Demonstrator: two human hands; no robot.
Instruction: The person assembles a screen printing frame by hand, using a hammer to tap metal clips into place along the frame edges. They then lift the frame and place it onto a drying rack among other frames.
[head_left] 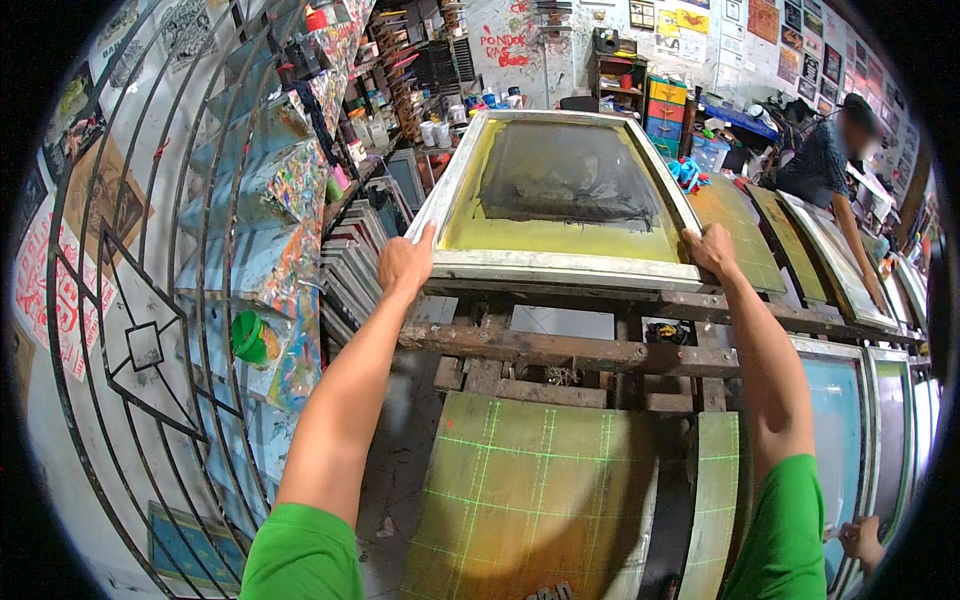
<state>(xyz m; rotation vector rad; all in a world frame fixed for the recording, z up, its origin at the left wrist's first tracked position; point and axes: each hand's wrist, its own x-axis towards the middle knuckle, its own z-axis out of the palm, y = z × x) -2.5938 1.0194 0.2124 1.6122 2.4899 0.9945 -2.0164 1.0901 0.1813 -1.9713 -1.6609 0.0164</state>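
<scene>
A large silkscreen frame (570,265) with white, paint-stained wooden sides is held out in front of me. Its yellow mesh carries a broad smeared patch of dark ink (555,175). My left hand (406,262) is closed around the frame's near left corner, thumb on top. At the near right corner, my right hand (712,250) grips the side rail. Both arms are stretched forward in green sleeves. Below the frame's near edge runs a worn wooden beam (570,346) of the printing bench. What the frame's underside touches is hidden.
Closer to me lies a yellow-green board (540,490) crossed by bright green grid lines. Metal bars (75,390) and paint-splashed steps with a green bucket (255,338) stand left. At right are blue-meshed screens (835,430), another person (825,160) leaning over a board, and someone else's hand (862,542).
</scene>
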